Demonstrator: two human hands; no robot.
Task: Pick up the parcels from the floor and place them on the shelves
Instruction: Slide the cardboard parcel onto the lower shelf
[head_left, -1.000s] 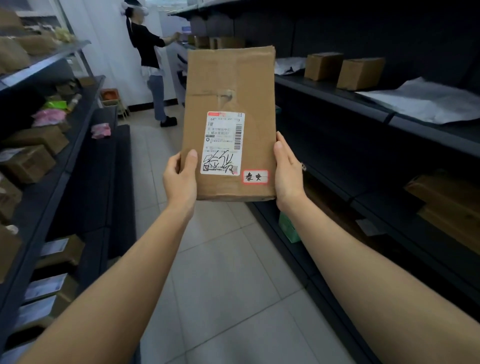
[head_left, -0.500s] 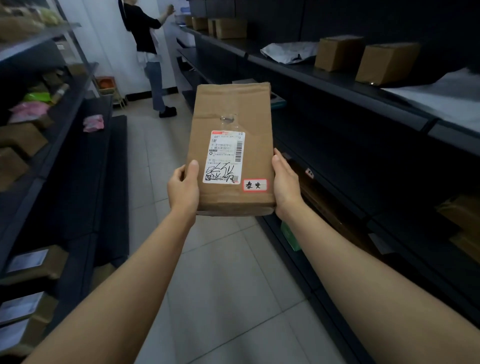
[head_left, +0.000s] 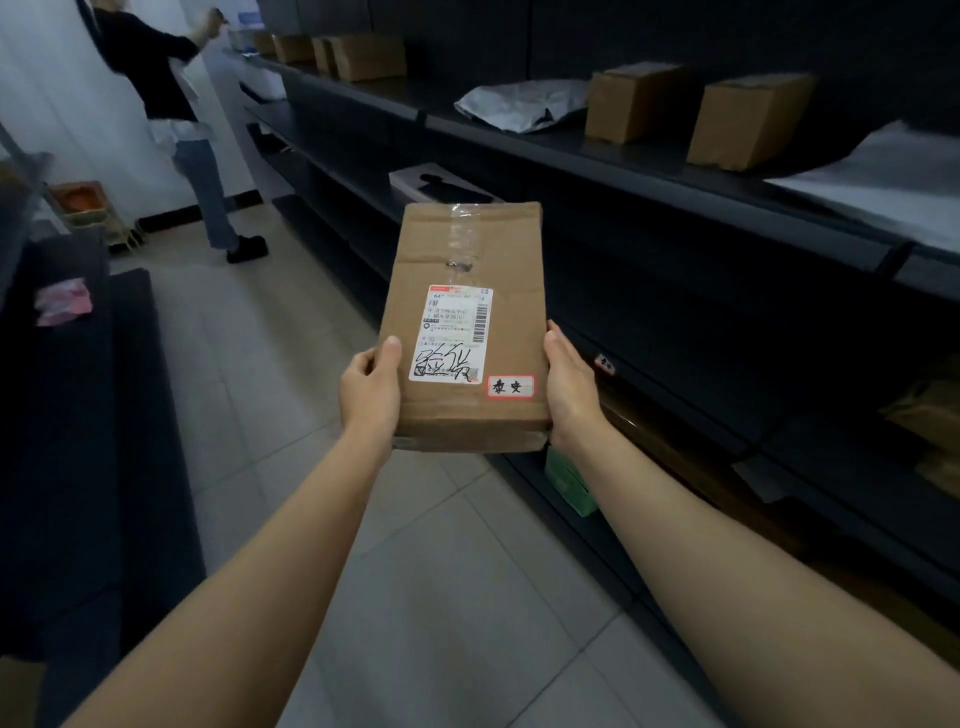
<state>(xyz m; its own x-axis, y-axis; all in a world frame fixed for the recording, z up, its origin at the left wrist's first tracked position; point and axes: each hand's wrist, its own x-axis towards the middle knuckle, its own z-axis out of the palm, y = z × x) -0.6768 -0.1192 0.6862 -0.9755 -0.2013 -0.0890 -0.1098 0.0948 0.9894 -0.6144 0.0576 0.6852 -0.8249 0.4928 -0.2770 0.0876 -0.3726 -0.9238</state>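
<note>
Mid-carry, past pickup: parcel (head_left: 465, 332) clamped at its lower edges between left hand (head_left: 370, 395) and right hand (head_left: 569, 387), label up, over floor; next, probably swing right of the fingers onto a bare stretch of shelf (head_left: 727, 192) between boxes.

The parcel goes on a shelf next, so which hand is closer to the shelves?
Probably the right hand: it holds the parcel on the side facing the shelves. The left hand is on the aisle side.

matt brown cardboard parcel (head_left: 467, 322) with glossy clear tape and a white paper label (head_left: 451, 332); dark matt metal shelves (head_left: 649, 171); smooth pale floor tiles (head_left: 441, 597).
</note>
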